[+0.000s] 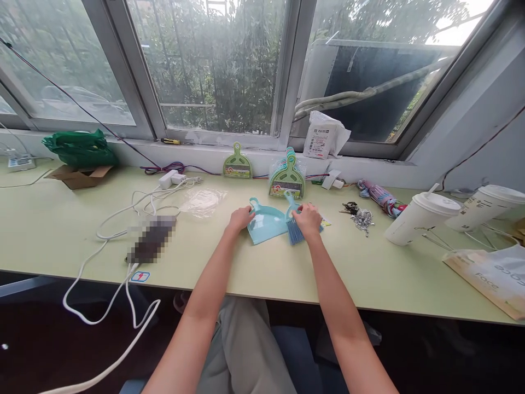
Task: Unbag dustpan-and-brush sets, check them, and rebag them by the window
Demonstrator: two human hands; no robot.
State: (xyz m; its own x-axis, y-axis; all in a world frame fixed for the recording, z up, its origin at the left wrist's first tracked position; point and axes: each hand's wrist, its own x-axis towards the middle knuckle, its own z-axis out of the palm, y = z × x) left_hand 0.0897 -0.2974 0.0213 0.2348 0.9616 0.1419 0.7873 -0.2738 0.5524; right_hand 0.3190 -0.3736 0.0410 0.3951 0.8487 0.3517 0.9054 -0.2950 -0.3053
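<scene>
A light-blue dustpan (268, 221) lies on the pale table in front of me. My left hand (241, 219) grips its left edge near the handle. Just right of it is a small blue brush (294, 232) with its bristles toward me, and my right hand (308, 220) is closed on its right side. The brush's left side touches or slightly overlaps the dustpan. Part of a printed card (325, 222) shows beyond my right hand. Behind stand a green dustpan-and-brush set (237, 163) and a stack of similar sets (288, 178) in clear wrap.
Crumpled clear plastic (204, 202), white cables (109, 236) and a blurred dark device (152, 239) lie to the left. On the right are keys (361, 217), a folded umbrella (379, 198), a white cup (422, 218) and a paper bag (492, 279). Windows line the back.
</scene>
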